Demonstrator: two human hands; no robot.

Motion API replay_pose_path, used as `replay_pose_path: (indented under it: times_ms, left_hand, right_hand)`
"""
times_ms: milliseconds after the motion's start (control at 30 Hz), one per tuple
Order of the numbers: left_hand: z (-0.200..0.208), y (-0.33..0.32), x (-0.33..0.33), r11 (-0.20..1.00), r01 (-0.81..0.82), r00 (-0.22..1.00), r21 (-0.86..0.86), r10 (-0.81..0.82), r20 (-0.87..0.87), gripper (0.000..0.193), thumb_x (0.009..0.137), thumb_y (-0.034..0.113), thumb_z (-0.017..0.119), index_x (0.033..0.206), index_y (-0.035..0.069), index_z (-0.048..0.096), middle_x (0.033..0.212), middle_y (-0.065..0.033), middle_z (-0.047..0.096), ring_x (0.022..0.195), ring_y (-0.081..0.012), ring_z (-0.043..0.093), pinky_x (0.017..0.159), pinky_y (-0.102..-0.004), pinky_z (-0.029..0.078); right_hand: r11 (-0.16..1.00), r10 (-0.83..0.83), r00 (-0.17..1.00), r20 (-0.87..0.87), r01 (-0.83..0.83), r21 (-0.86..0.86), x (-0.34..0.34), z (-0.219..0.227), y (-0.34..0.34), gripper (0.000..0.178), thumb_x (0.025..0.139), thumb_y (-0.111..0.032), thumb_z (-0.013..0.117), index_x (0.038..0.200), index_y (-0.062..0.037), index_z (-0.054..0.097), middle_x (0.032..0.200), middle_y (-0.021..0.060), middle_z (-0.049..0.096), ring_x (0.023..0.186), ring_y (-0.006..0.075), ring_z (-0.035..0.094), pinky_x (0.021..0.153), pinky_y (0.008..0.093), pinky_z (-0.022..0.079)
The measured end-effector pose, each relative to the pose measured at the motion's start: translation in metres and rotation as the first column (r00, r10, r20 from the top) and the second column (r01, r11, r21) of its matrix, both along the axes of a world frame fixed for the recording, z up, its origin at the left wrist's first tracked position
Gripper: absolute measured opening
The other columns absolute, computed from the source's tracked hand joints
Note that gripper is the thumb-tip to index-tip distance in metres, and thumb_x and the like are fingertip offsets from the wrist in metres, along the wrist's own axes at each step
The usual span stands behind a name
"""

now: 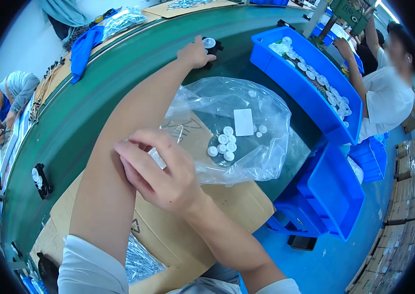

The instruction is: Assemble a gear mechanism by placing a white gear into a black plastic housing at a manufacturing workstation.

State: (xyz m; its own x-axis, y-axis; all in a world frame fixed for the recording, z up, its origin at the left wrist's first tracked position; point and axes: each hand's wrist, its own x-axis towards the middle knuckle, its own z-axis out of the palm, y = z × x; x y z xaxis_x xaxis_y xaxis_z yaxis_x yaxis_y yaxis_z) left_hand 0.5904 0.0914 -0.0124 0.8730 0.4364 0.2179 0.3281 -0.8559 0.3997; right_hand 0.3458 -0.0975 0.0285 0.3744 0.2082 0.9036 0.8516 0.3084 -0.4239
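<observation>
Right hand (161,171) sits closest to me, over the near edge of the cardboard sheet (217,210), fingers curled and pinched on a small white piece (157,158); I can't make out its exact shape, it looks flat and blocky. Behind it my left arm stretches out long across the green conveyor belt (90,103). Left hand (195,53) rests at the belt's far side, fingers bent down onto a black fixture (213,47) carrying a white round gear-like part (209,42); I can't tell whether the hand grips it or only touches.

I judge the step as seating or placing a part on that black fixture, with the right hand holding the next piece ready. I reckon the next move calls for a fine pinch and a steady reach over the bag without snagging the film.

Clear plastic bag (237,127) lies crumpled and glossy on the cardboard's far edge, mouth loose. Inside it is a cluster of small white toothed gears (223,145) and one flat white rectangular card (243,122). Cardboard is matte brown, creased. Blue plastic bin (285,73) at the belt's right side is rigid and smooth, holding many more white round parts (315,76). A second black fixture (41,180) sits on the belt's left part. Another person (388,93) reaches at the bin's far end.
</observation>
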Motion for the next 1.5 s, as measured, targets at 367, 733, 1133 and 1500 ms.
replay_pose_path:
  times_ms: [367, 733, 1133, 1500]
  left_hand:
    - [0.052, 0.031, -0.135, 0.886, 0.016, 0.952, -0.464, 0.128, 0.278, 0.070, 0.071, 0.030, 0.085, 0.124, -0.005, 0.053, 0.109, -0.0168, 0.065, 0.086, -0.0233, 0.066, 0.080, -0.0317, 0.054]
    - [0.084, -0.032, -0.438, 0.318, 0.321, 0.854, -0.892, 0.310, 0.418, 0.062, 0.083, 0.000, 0.061, 0.138, -0.002, 0.032, 0.121, -0.0231, 0.059, 0.100, -0.0337, 0.068, 0.088, -0.0362, 0.055]
    - [0.059, -0.094, -0.518, 0.474, 0.269, 0.794, -0.838, 0.384, 0.472, 0.080, 0.082, -0.002, 0.061, 0.149, 0.004, 0.017, 0.116, -0.0197, 0.058, 0.092, -0.0224, 0.061, 0.077, -0.0301, 0.051]
    - [0.059, -0.103, -0.518, 0.592, 0.124, 0.895, -0.796, 0.279, 0.347, 0.094, 0.074, -0.011, 0.059, 0.154, 0.014, 0.017, 0.113, -0.0157, 0.061, 0.093, -0.0205, 0.060, 0.080, -0.0285, 0.050]
  right_hand:
    - [0.977, -0.214, 0.976, -0.045, 0.214, -0.008, 0.017, -0.010, 0.005, 0.033, 0.072, 0.010, 0.070, 0.102, -0.0031, 0.068, 0.105, 0.0097, 0.061, 0.081, 0.0220, 0.059, 0.068, 0.0292, 0.050]
    - [0.749, -0.312, 0.936, -0.163, 0.137, -0.649, 0.051, -0.044, -0.014, 0.024, 0.085, 0.005, 0.057, 0.103, -0.0064, 0.067, 0.102, 0.0139, 0.057, 0.090, 0.0305, 0.060, 0.083, 0.0389, 0.050]
    - [0.785, 0.511, 0.847, -0.147, -0.529, -0.323, -0.103, 0.002, 0.002, 0.025, 0.075, 0.004, 0.078, 0.097, -0.0028, 0.068, 0.099, 0.0054, 0.064, 0.073, 0.0154, 0.058, 0.064, 0.0253, 0.050]
    - [0.859, 0.400, 0.916, 0.045, -0.357, -0.366, -0.105, -0.009, 0.000, 0.020, 0.073, 0.004, 0.079, 0.090, -0.0039, 0.072, 0.095, 0.0037, 0.065, 0.068, 0.0138, 0.056, 0.059, 0.0259, 0.046]
